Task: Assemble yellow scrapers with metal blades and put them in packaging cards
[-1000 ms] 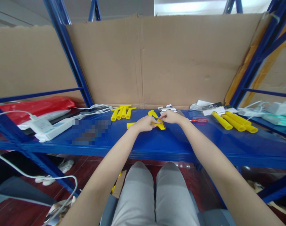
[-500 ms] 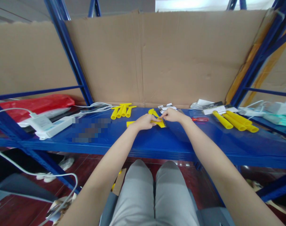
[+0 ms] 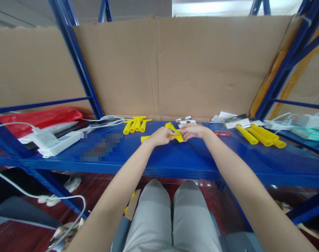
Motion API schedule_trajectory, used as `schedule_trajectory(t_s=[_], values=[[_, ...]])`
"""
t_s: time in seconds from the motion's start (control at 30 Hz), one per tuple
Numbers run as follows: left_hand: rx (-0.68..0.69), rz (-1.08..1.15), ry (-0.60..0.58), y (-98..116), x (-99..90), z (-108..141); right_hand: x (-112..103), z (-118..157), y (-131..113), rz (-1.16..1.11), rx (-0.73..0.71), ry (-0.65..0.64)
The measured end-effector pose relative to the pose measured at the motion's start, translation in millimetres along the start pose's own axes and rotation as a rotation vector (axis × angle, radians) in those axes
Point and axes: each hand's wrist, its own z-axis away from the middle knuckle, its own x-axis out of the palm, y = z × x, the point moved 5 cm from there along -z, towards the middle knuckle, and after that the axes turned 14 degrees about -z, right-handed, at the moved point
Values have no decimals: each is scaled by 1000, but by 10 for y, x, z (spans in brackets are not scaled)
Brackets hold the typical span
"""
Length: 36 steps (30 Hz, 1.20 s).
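Observation:
A yellow scraper-like tool (image 3: 179, 137) lies low over the blue shelf, its handle end sticking out left of my left hand (image 3: 161, 136), whose fingers are wrapped round it. My right hand (image 3: 192, 131) is at the tool's wide end, with its fingers bent together against the edge; whatever they pinch is too small to make out. Just behind my hands are more yellow pieces (image 3: 170, 125) and a small white opened packet (image 3: 185, 121). To the right of my right hand rests a red screwdriver-like tool (image 3: 223, 134).
Several yellow handles (image 3: 136, 124) stand left of centre at the back. More yellow handles (image 3: 262, 135) lie at the right beside a black and white card (image 3: 237, 121). A white power strip (image 3: 59, 142), cables and a red bag (image 3: 43, 119) occupy the left. Cardboard (image 3: 201, 66) closes the back.
My right hand has shifted from pressing a fingertip on the yellow tool to curling its fingers at the wide end. My left hand keeps its hold.

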Motion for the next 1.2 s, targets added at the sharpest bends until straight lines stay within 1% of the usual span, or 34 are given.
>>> schedule_trajectory(t_s=[0.1, 0.2, 0.4, 0.57, 0.63, 0.77, 0.87, 0.97, 1.1, 1.2], values=[[0, -11, 14, 14, -18, 0, -6, -42, 71, -123, 44, -51], [-5, -42, 3, 24, -24, 3, -8, -109, 139, -186, 81, -97], [-58, -91, -21, 34, -5, 21, -31, -191, 208, -250, 96, -120], [-36, -180, -87, 91, 51, 28, -4, -170, 197, -233, 103, -92], [-36, -193, -91, 104, 59, 26, 12, -151, 183, -227, 99, -98], [-80, -223, -96, 102, 78, 23, 9, -131, 171, -227, 87, -109], [-79, -258, -101, 116, 94, 21, -6, -136, 177, -229, 78, -104], [-85, -285, -95, 125, 97, 19, -11, -142, 182, -227, 76, -95], [-134, -288, -64, 104, 74, 11, -2, -128, 137, -238, 37, -97], [-185, -275, -26, 69, 34, 10, -48, -99, 72, -236, -2, -32]])
